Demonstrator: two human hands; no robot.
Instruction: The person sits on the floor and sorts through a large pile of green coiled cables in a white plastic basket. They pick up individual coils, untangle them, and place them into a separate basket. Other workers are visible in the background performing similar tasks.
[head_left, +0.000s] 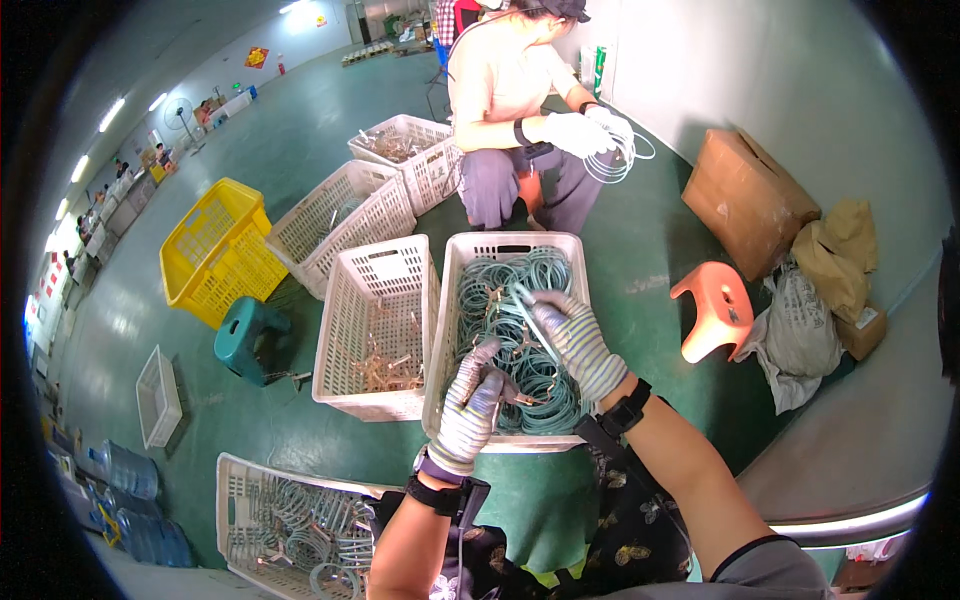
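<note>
Both my hands wear striped, light-coloured gloves and are over a white plastic crate full of thin, pale blue-green coils (545, 400) with copper-coloured ends. The crate's rim (575, 265) surrounds the heap. My right hand (582, 345) is closed around a bundled strand of one coil, which slants up past its fingertips. Lower and to the left, my left hand (470, 405) has its thumb and fingers closed at the same coil near a copper-coloured end (520, 398). The fingers partly hide the exact grip.
Left of the coils stands a white crate (372, 400) with copper-coloured pieces; another crate (225, 510) with coils is lower left. A seated person (520, 90) in white gloves holds a coil ahead. A teal stool (250, 340), orange stool (715, 305), yellow crate (225, 250) and carton (745, 200) stand around.
</note>
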